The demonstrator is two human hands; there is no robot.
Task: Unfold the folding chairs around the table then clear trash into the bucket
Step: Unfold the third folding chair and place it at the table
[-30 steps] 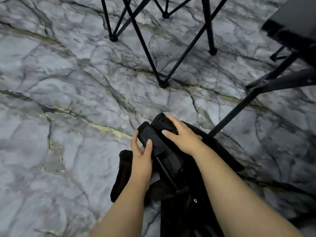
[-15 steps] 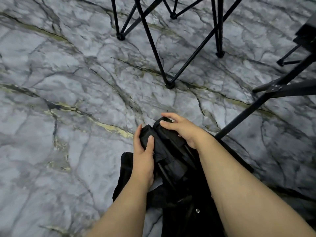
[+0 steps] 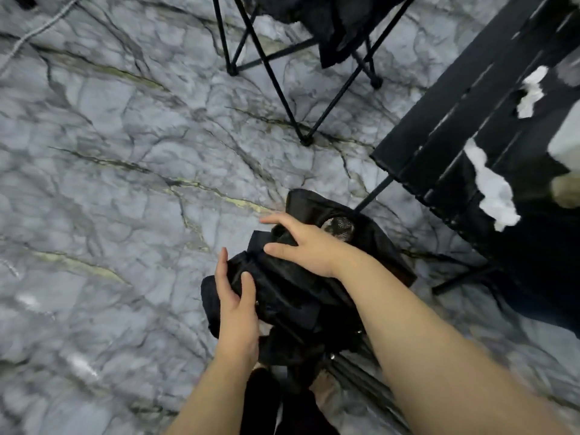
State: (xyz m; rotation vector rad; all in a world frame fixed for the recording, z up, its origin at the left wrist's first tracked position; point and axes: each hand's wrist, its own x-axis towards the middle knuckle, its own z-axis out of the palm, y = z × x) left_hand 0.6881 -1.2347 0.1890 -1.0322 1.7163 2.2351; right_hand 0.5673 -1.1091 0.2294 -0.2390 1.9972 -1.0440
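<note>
A folded black fabric chair stands bunched up on the marble floor just in front of me. My left hand grips its left top corner, thumb over the fabric. My right hand presses on the right top corner with fingers spread over the cloth. A mesh cup pocket shows beside the right hand. An unfolded black chair stands at the top. At the right is the black slatted table with crumpled white paper trash and a smaller white scrap on it.
A pale box-like object and a tan item sit at the table's right edge. A grey cable runs across the floor at the top left. Open marble floor lies to the left. Table legs reach the floor near the chair.
The view has tilted up and right, bringing the tabletop and its paper trash into sight. Both hands stay on the folded chair's top, now slightly farther apart.
</note>
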